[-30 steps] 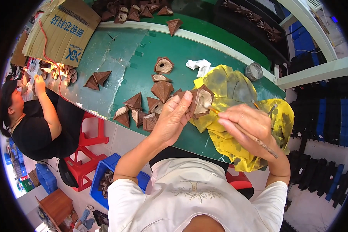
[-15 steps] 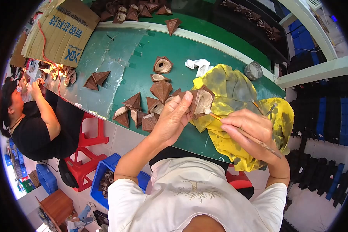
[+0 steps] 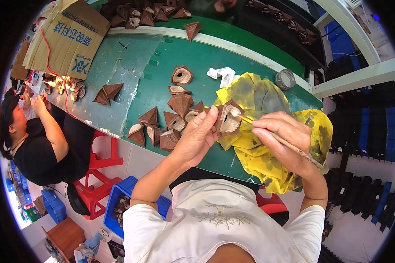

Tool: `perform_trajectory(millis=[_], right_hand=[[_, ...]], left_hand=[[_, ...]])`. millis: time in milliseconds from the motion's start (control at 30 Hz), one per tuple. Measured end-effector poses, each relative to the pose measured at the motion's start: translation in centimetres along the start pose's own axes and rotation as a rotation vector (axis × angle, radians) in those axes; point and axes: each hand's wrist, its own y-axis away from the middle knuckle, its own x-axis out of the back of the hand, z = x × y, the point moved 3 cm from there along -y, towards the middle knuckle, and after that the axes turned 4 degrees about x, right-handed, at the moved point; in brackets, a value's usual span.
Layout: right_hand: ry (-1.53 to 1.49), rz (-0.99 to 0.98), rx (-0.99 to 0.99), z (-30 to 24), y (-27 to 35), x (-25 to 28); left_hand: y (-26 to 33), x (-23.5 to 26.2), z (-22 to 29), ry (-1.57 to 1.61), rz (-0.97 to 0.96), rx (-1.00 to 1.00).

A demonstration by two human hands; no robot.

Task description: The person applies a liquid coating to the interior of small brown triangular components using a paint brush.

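Upward goes the slim wooden paintbrush (image 3: pixel 294 148): its tip has left the lower rim of the brown, faceted, pale-lined shell (image 3: pixel 229 122) for the hollow's upper right, so another stretch seems to be getting brushed. On the broad green tabletop (image 3: pixel 156 87) lies a rumpled, grey-stained yellow cloth (image 3: pixel 254 155); by its left edge, the bare left hand (image 3: pixel 197 136) pinches the raised shell, thumb against fingers; the bare right hand (image 3: pixel 285 136) pinches the paintbrush.

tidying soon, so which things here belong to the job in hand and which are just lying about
Job in hand: brown piece (left hand), brush (right hand), probably loose brown pieces, yellow cloth

Seemingly lying about: cardboard box, crumpled white scrap
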Motion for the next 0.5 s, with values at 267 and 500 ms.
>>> perform_trajectory(millis=[267, 500], right_hand=[[0.026, 0.007, -0.069, -0.4, 0.8, 0.4], [0.048, 0.058, -0.036, -0.8, 0.4, -0.8]], left_hand=[[-0.3, 0.2, -0.1, 0.119, -0.042, 0.033], [-0.2, -0.5, -0.6, 0.252, -0.134, 0.047]])
